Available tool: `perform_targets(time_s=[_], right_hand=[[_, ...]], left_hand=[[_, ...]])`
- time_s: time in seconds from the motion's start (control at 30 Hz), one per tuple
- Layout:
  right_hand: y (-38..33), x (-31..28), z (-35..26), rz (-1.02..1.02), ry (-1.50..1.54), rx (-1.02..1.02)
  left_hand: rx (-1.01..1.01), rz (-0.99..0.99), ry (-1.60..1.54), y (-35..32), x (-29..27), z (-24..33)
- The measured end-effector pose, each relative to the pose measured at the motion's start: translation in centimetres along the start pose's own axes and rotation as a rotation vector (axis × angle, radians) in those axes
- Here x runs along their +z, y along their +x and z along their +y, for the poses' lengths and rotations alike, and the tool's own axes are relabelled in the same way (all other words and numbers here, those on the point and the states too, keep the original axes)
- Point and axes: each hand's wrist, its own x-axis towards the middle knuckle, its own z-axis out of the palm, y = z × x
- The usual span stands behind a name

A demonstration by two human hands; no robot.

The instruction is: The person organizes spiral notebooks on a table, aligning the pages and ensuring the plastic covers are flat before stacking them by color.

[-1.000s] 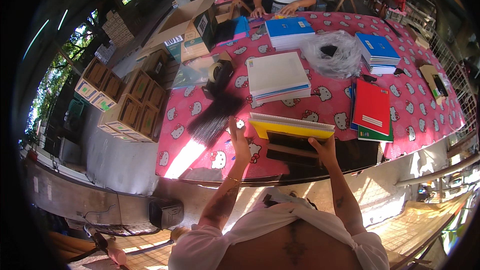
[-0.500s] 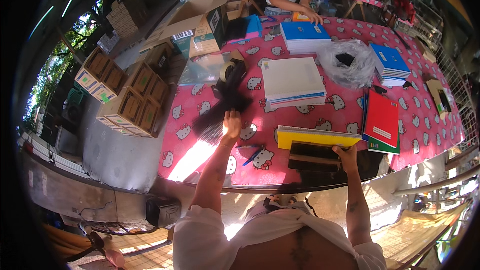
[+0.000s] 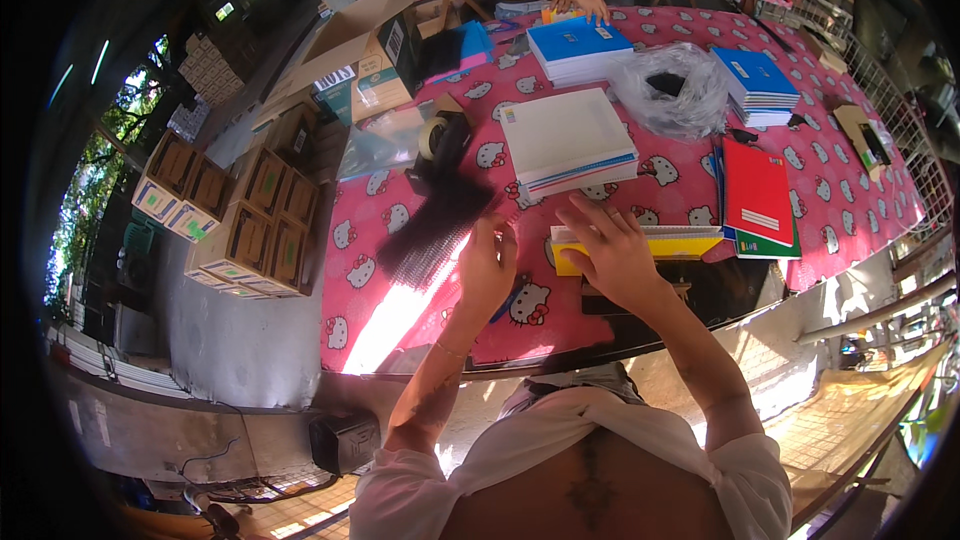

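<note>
Flanking hands [image 3: 487,265]: black combs [image 3: 432,230] (piled), notebooks [image 3: 570,140]

There is a single view, taken from the person's head and looking steeply down and forward. The hands [image 3: 560,260] sit close under it at centre. The pink bench [image 3: 400,270] stretches away to the far side, its edges bending at the dark round rim.
</note>
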Motion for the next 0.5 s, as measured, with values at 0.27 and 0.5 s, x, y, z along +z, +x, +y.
perform_targets(time_s=[0.27, 0.5], right_hand=[[1.0, 3.2, 2.6, -0.044, 0.079, 0.106], [0.8, 3.1, 2.3, 0.003, 0.146, 0.069]], left_hand=[[-0.111, -0.125, -0.075, -1.0, 0.5, 3.8], [0.023, -0.040, -0.116, -1.2, 1.7, 3.0]])
